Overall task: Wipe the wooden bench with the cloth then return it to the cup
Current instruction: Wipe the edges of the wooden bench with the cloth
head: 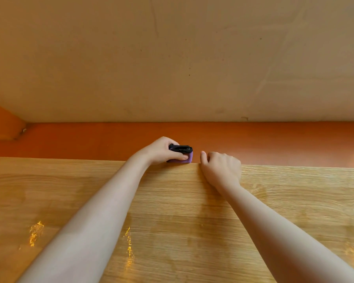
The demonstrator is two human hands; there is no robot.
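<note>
Purple shows at the far edge of the wooden bench, where we see the cup held in our left hand. A black wad fills the cup's mouth; it looks like the cloth, though it is too small for us to be sure. Our left fingers wrap round the cup's far side and the thumb lies across its near side, so the grasp is firm. Whether the cup's base rests on the wood or hangs just past the edge, we cannot tell.

Just beside the cup, apart from it by a narrow gap, our right hand sits on the bench's far edge. Its fingers are clenched under the palm, the thumb sticks up toward the cup, and we see nothing held in it. Both bare forearms stretch from the near corners of the view across the pale, grained board, which carries a few bright yellow glints on its near left part.

Beyond the bench runs a band of orange floor, and above that a beige wall marked with faint streaks and small dark specks.
</note>
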